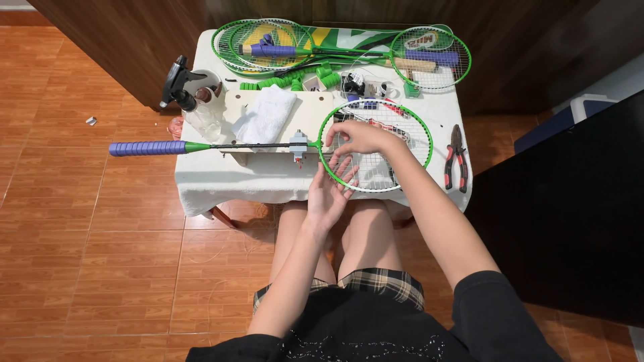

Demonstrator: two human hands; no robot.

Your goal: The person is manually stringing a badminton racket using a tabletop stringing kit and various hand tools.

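A: What can't be made out here?
B: The right hand [359, 137] covers part of the green racket head [376, 146], hiding the strings beneath it. The small items [365, 86] behind the racket are too tiny to identify.
A: Anything cut off?
B: The person's torso runs off the bottom edge.

Look past the work in front of you. At the table's [201, 188] far edge you have a stack of spare green rackets [268, 45] with purple grips, and another racket [429, 57] lying to their right. Between them and you sit loose green grip pieces [282, 82]. A folded white towel [268, 115] rests on a pale wooden board [312, 110]. Red-handled pliers [456, 157] lie at your right, near the table's edge. A clear bottle [201, 117] with a black tool [176, 82] stands at the left corner. The floor [87, 255] is orange tile.
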